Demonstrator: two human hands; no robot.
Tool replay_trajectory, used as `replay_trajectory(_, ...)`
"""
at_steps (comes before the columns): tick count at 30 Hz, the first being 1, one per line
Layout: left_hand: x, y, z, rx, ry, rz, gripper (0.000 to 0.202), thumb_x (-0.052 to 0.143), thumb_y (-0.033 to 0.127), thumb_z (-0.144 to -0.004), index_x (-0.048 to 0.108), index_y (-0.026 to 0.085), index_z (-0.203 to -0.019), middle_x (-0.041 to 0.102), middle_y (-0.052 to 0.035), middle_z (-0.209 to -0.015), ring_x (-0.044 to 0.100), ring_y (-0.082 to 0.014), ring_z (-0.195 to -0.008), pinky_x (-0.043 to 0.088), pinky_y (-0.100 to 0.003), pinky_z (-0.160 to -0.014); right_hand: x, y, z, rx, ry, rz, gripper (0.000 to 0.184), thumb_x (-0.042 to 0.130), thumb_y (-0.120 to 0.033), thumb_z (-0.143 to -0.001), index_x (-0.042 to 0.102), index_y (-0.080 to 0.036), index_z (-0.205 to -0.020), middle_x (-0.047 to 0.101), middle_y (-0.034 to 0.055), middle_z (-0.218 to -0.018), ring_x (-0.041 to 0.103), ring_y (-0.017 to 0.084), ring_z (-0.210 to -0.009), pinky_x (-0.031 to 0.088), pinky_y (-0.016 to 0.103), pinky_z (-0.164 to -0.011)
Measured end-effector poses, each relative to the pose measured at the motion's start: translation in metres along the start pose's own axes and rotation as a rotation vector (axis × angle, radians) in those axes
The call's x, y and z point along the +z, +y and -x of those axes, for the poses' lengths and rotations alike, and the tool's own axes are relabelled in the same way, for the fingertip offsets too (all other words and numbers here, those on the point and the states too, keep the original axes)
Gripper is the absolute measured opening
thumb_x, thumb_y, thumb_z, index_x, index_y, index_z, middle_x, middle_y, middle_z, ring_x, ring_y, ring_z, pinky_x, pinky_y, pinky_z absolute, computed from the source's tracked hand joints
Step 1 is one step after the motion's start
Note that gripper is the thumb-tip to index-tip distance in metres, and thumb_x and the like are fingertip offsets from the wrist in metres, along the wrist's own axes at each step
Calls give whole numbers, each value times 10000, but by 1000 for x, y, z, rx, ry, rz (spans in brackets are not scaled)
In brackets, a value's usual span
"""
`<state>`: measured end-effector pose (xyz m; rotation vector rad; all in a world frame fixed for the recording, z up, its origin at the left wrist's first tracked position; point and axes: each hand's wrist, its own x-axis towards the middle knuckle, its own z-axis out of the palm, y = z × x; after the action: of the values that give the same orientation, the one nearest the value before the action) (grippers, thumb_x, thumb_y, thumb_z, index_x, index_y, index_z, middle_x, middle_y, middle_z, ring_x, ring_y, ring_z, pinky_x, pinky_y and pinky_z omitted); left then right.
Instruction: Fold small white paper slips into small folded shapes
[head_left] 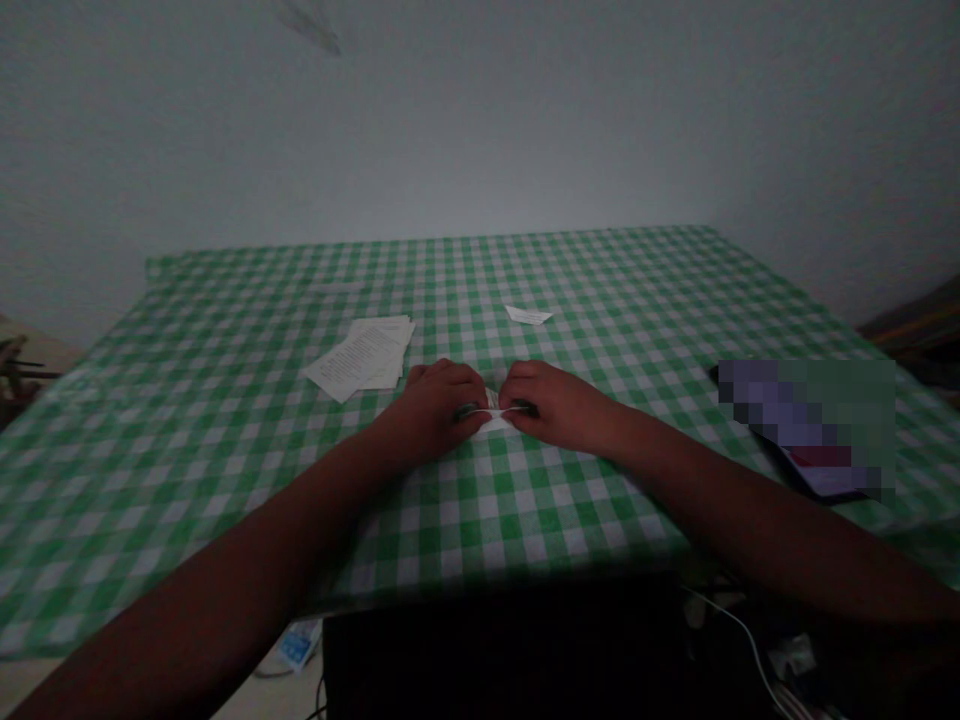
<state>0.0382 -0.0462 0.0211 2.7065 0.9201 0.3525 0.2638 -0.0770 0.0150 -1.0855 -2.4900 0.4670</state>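
Both my hands rest close together on a table covered with a green-and-white checked cloth. My left hand and my right hand are curled, and each pinches an end of a small white folded paper that lies between them on the cloth. Most of the paper is hidden by my fingers. The scene is dim.
A small stack of printed white sheets lies just behind my left hand. A little white paper scrap sits farther back. A dark tablet or phone, partly blurred, lies at the right. Cables hang below the table's front edge.
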Motion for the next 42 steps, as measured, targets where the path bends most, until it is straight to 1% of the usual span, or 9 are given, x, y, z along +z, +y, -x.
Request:
replay_trajectory(5,-8,-2,3,39,-48,17,121,600,284,-895,692,245,-965,675,-32,-1174,569,-255,-1123,359,-475,-960,-6,1,1,-14,-50,-24,109,581,-190,-909,685,-187,-942,622,57,-937,575,190,-906,454,344,-849)
replay_trajectory(8,-10,-4,4,41,-71,45,100,611,281,-885,692,239,-926,672,-27,-1214,573,-254,-1157,354,-477,-990,-7,2,0,-8,-55,-77,111,593,-219,-918,697,-190,-947,627,53,-926,583,178,-879,458,330,-823)
replay_trajectory(13,-10,-6,4,19,-47,99,113,599,296,-905,678,217,-921,674,-42,-1202,583,-230,-1159,375,-453,-1022,2,4,-5,79,21,-53,164,594,-283,-944,698,-176,-877,620,47,-866,571,177,-875,435,330,-835)
replay_trajectory(18,-6,-5,1,-11,-39,140,114,585,257,-903,647,192,-832,661,-46,-1188,579,-215,-1141,419,-424,-998,11,9,-8,147,82,2,187,642,-343,-917,675,-174,-847,605,47,-873,545,194,-917,399,359,-889)
replay_trajectory(24,-4,-4,0,-59,-34,138,132,586,264,-899,623,187,-799,657,-46,-1180,570,-217,-1133,419,-442,-1000,9,11,-7,162,82,11,192,671,-345,-892,628,-183,-798,591,45,-892,535,204,-938,376,373,-917)
replay_trajectory(30,0,-3,0,-101,7,122,152,606,257,-877,586,181,-746,663,-46,-1159,575,-217,-1114,428,-444,-985,8,12,-6,175,90,68,210,671,-378,-888,603,-185,-843,581,68,-952,519,223,-965,386,378,-910)
replay_trajectory(36,2,-2,-1,-121,43,93,93,605,224,-852,576,187,-772,668,-58,-1116,587,-225,-1054,453,-447,-960,11,16,-11,188,114,119,276,672,-442,-881,594,-183,-830,567,66,-926,513,224,-944,400,373,-887)
replay_trajectory(39,3,-5,-2,-142,71,78,39,593,219,-857,584,190,-833,663,-67,-1128,580,-239,-1066,454,-465,-958,12,15,-13,212,170,143,288,661,-458,-884,595,-180,-850,566,76,-933,511,230,-926,419,374,-867)
replay_trajectory(42,5,-10,-4,-188,127,53,41,572,225,-866,589,193,-883,663,-78,-1135,576,-254,-1081,454,-491,-956,10,9,-13,188,281,145,250,632,-424,-907,597,-180,-943,578,95,-987,514,246,-962,435,390,-872)
